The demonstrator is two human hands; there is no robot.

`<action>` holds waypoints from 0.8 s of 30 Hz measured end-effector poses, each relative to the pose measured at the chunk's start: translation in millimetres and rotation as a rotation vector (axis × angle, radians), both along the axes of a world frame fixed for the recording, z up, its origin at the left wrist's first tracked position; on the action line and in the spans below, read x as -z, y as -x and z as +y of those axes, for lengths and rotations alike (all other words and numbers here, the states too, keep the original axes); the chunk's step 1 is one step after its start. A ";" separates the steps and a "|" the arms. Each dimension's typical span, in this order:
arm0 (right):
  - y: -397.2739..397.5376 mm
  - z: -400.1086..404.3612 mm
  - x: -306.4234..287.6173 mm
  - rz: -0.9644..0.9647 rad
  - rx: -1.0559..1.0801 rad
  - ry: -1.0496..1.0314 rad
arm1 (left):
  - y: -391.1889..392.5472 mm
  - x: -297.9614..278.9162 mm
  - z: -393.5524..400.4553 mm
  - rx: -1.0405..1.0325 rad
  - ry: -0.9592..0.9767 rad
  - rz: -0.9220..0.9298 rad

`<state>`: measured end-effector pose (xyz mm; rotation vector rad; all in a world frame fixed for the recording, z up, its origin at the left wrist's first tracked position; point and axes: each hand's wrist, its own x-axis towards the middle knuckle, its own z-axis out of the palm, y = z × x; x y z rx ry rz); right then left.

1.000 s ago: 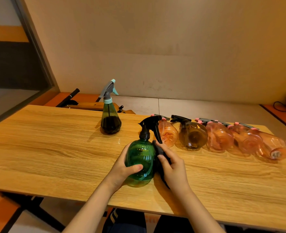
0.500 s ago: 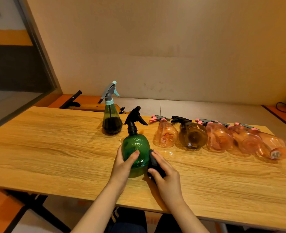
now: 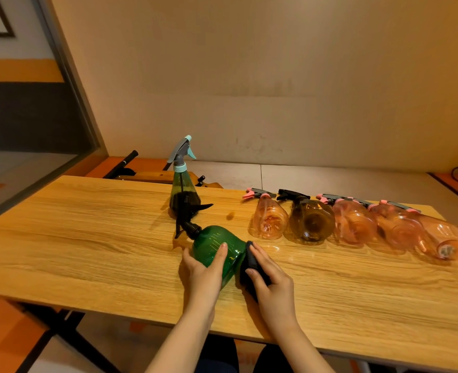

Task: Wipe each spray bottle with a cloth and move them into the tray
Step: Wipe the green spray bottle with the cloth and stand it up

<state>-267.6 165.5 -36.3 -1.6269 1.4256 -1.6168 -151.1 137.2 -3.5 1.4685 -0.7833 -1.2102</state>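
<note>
Green bottle (image 3: 217, 250) lies tilted over the wooden surface (image 3: 88, 238), its black spray head (image 3: 189, 220) pointing away and overlapping the base of the upright dark bottle (image 3: 182, 196) behind it, so where one ends and the other begins is hard to make out. The left hand (image 3: 205, 273) grips the green bottle from the near left; its thumb lies across the front, the other fingers are hidden behind the body. The right hand (image 3: 272, 281) holds a dark cloth (image 3: 250, 267) pressed against the bottle's base, fingers curled over it; most of the cloth is covered by the hand. To the right, five bottles lie in a row on their sides: pink (image 3: 269, 220), brown (image 3: 311, 222), and three more pink (image 3: 405, 230) that blur together. No tray can be made out; a pale edge at the far right is cut off.
</note>
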 end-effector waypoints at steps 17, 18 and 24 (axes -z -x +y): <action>-1.4 -1.3 3.5 0.158 -0.072 -0.007 | -54.5 -30.6 -28.1 0.658 0.278 -1.366; -1.5 -1.4 3.3 0.140 -0.071 -0.017 | -59.2 -35.0 -32.3 0.759 0.261 -1.355; -2.2 -0.4 -0.7 0.085 -0.053 -0.043 | -71.9 -48.1 -53.1 1.051 0.238 -1.275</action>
